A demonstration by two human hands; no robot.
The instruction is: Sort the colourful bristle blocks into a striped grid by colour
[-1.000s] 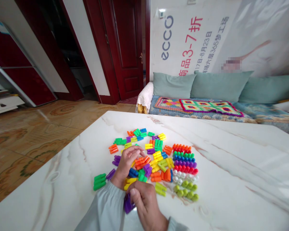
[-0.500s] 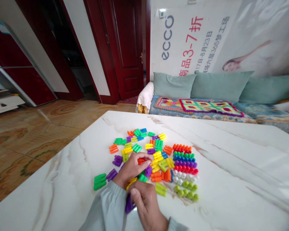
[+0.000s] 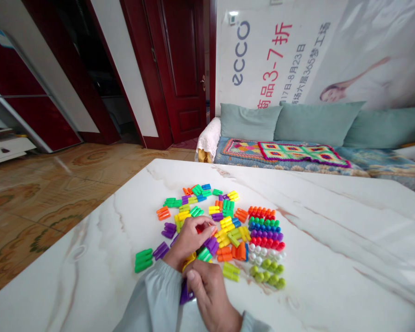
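My left hand (image 3: 192, 238) reaches over the middle of a spread of plastic building blocks. Its thumb and fingers close round an orange-red block (image 3: 213, 229), which shows only in part at the fingertips. Just below those fingertips lie a purple block (image 3: 211, 245) and a green block (image 3: 204, 254). Nearer to me, my right hand (image 3: 210, 291) is curled, with its fingers folded under and mostly hidden; I cannot see what they hold, if anything. A purple block (image 3: 186, 294) shows beside its thumb, and part of a yellow block (image 3: 189, 261) lies between my hands.
Blocks joined in ribbed pieces, such as a green one (image 3: 143, 261), lie scattered on the white marbled table (image 3: 332, 249). To the right, rows of round-headed pieces (image 3: 266, 235) are sorted by colour. Beyond the table stands a sofa with cushions (image 3: 314, 122).
My left fingertips have shifted slightly, and an orange-red block now shows at them. The purple block below them now lies flatter and more exposed. My right hand stays in place.
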